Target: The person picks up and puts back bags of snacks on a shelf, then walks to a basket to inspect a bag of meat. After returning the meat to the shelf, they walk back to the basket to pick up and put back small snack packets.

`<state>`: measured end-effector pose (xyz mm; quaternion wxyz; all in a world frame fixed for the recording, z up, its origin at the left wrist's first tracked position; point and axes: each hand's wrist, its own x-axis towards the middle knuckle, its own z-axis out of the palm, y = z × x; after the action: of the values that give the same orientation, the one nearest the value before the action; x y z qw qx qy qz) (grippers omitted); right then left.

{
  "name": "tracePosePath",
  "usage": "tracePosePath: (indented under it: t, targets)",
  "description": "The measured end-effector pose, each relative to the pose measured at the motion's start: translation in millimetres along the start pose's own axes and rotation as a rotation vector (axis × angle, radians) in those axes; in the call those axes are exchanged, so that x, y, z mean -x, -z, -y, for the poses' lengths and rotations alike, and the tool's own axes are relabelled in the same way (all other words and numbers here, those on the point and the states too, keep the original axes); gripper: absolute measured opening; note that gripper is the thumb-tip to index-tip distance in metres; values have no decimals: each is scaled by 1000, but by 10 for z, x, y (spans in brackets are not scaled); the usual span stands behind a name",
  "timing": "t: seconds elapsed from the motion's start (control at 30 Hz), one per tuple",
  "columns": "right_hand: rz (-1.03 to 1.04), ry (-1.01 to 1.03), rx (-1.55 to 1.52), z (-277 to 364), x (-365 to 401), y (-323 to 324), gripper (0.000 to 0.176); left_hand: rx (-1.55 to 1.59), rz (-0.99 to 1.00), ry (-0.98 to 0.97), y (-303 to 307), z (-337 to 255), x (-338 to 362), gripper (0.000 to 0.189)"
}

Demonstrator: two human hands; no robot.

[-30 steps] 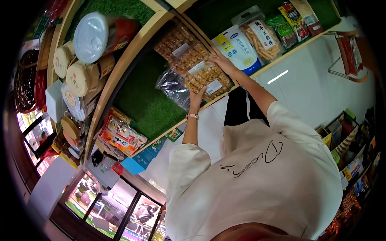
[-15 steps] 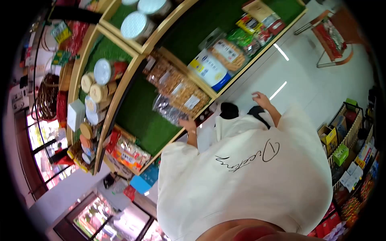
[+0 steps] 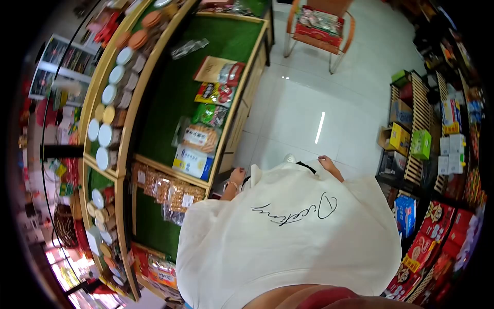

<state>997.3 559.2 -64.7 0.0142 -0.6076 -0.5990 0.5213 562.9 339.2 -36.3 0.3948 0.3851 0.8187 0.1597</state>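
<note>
Edging glossy floor (image 3: 288, 116), green-lined shelf (image 3: 167, 105), left hand (image 3: 236, 176) and right hand (image 3: 330, 166) near, fingers loosely uncurled

Labels (image 3: 188, 200) on snack bags (image 3: 176, 198) illegibly small, chair (image 3: 330, 6) cut off by top edge

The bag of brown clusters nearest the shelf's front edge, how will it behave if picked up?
The bag of brown clusters may flex, as its clear wrapping looks like soft plastic. Its lumpy pieces look crisp, so squeezing hard might crack them. Lying flat, it probably won't roll.
</note>
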Motion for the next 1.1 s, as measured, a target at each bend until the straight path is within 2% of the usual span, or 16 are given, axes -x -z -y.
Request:
tracePosePath:
  t: [0.07, 0.17, 0.23, 0.27, 0.37, 0.4, 0.5, 0.53, 0.57, 0.77, 0.83, 0.9, 0.97, 1.03, 1.07, 1.1]
  targets:
    - [-5, -34, 159, -126, 186, 231, 41, -66, 29, -34, -10, -421, -291, 35]
    - [-6, -117, 85, -309, 349, 435, 45, -415, 96, -145, 128, -1336, -402, 35]
    - [-131, -108, -15, -739, 202, 367, 48, -304, 154, -168, 51, -1644, -662, 35]
    - [-168, -197, -116, -626, 291, 436, 49, -218, 158, -165, -17, -1718, -779, 35]
    - [-173, -264, -315, -738, 215, 421, 47, -4, 127, -86, -139, -1869, -956, 35]
    - [-192, -363, -371, -773, 146, 361, 46, 36, 134, -53, -218, -1822, -1067, 35]
    - [-212, -328, -422, -828, 7, 302, 46, 47, 170, 5, -349, -1698, -1486, 34]
    - [-298, -214, -305, -813, -73, 300, 41, 38, 185, 19, -388, -1675, -1657, 35]
    - [-307, -215, -274, -865, -170, 309, 41, 7, 208, -6, -423, -1673, -1865, 35]
    - [-139, -477, -152, -679, -1085, 878, 39, -92, 236, -55, -387, -2312, -2977, 35]
    - [-104, -527, -89, -463, -1461, 1209, 39, -107, 229, -71, -248, -2766, -3392, 35]
    - [-152, -534, -146, -134, -1828, 1562, 38, -313, 349, -401, -287, -2767, -4188, 36]
    - [-279, -461, -382, 595, -2135, 2091, 38, -12, 342, -103, 4, -3701, -4391, 35]
    - [-397, -240, -464, 995, -2634, 2479, 38, 92, 310, -226, -159, -3807, -5214, 35]
    - [-506, -157, -384, 950, -2992, 2554, 36, 36, 314, -273, -113, -4019, -5447, 35]
    - [-510, -172, -378, 1217, -3159, 2745, 33, -29, 326, -313, -44, -4258, -5645, 35]
